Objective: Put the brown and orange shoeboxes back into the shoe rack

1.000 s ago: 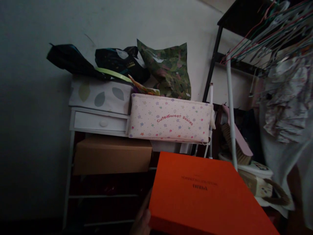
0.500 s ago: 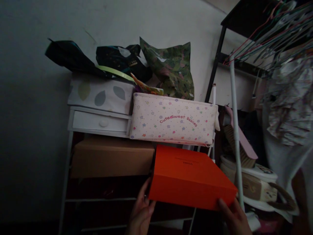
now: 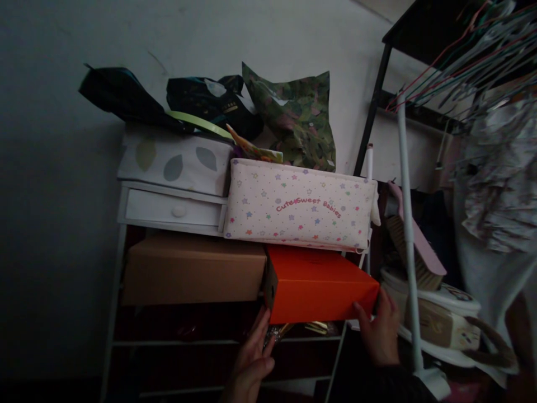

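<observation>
An orange box [image 3: 319, 294] sits partly inside the shelf bay under the white storage box [image 3: 297, 207] printed with stars and "Cute Sweet Babies". My right hand [image 3: 381, 330] grips its front right corner, thumb on the front face and fingers round the side. Below the box's front left corner is my left hand [image 3: 251, 358], fingers stretched out and thumb apart; whether the fingertips touch the box is hard to tell. Left of the orange box, a brown cardboard box [image 3: 193, 274] occupies the same shelf level.
The white rack [image 3: 168, 342] has a small drawer [image 3: 176, 208] and a leaf-patterned box [image 3: 176, 165] on top. A camouflage bag [image 3: 297, 123] and dark bags [image 3: 213, 103] lie above. At right are a white pole [image 3: 408, 235], a pink brush [image 3: 419, 240] and hangers [image 3: 457, 67].
The orange box has moved away from me, deeper into the shelf, and sits more level. My right hand has moved up and left with it. The left hand's fingers have straightened.
</observation>
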Demonstrator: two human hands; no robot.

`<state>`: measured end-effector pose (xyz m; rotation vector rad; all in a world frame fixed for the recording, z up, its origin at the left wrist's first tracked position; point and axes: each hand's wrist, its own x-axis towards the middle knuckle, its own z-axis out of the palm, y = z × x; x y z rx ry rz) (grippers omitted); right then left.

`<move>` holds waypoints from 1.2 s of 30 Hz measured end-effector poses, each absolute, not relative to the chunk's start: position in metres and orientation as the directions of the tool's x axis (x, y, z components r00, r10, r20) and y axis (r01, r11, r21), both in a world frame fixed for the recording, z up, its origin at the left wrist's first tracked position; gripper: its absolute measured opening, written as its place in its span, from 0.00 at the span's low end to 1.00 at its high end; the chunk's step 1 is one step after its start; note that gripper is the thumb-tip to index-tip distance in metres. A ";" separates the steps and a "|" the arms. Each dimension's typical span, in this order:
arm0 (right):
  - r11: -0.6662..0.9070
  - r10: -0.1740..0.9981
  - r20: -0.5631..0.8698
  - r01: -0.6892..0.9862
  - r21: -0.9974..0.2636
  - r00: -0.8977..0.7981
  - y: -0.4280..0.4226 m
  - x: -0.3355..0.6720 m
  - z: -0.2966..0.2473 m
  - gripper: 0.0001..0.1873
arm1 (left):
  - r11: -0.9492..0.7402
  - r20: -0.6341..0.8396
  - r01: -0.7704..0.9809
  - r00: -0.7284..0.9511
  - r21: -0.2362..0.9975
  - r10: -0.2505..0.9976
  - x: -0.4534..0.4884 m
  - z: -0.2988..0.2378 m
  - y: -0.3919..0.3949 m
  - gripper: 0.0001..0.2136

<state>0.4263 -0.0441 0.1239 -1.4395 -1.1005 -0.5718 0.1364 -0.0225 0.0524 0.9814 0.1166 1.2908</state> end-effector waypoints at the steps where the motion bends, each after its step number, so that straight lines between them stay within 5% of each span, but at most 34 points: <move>1: 0.091 0.278 0.891 0.914 -0.396 0.358 -0.046 0.415 0.125 0.46 | -0.044 0.436 -0.755 0.329 0.654 0.837 0.137 0.054 -0.022 0.30; 4: 0.036 0.373 0.927 0.998 -0.058 0.040 -0.049 0.377 0.131 0.45 | -0.022 0.441 -0.776 0.335 0.630 0.833 0.139 0.058 -0.021 0.29; 7: 0.006 0.513 0.857 0.998 0.055 -0.050 -0.041 0.351 0.134 0.46 | -0.025 0.447 -0.787 0.324 0.616 0.834 0.139 0.059 -0.023 0.30; 15: -0.068 0.596 0.800 0.997 -0.024 0.060 0.009 0.356 0.136 0.47 | -0.046 0.385 -0.732 0.303 0.680 0.872 0.126 0.043 -0.022 0.27; 20: -0.074 0.579 0.814 0.997 -0.002 0.045 0.025 0.360 0.133 0.48 | -0.028 0.268 -0.524 0.388 0.851 0.882 0.108 0.042 -0.025 0.19; 25: 0.001 0.507 0.861 0.999 -0.044 0.038 0.020 0.355 0.125 0.48 | -0.062 0.163 -0.342 0.275 0.938 0.948 0.090 0.039 -0.020 0.14; 32: 0.343 0.347 0.938 0.931 -0.127 0.000 -0.011 0.313 0.072 0.28 | -0.207 0.206 0.035 0.027 0.978 0.978 0.058 0.026 0.004 0.10; 36: 0.487 0.624 0.758 0.853 -0.187 -0.190 -0.010 0.286 0.031 0.09 | -0.277 0.282 0.235 0.011 0.932 0.959 0.045 0.018 0.013 0.11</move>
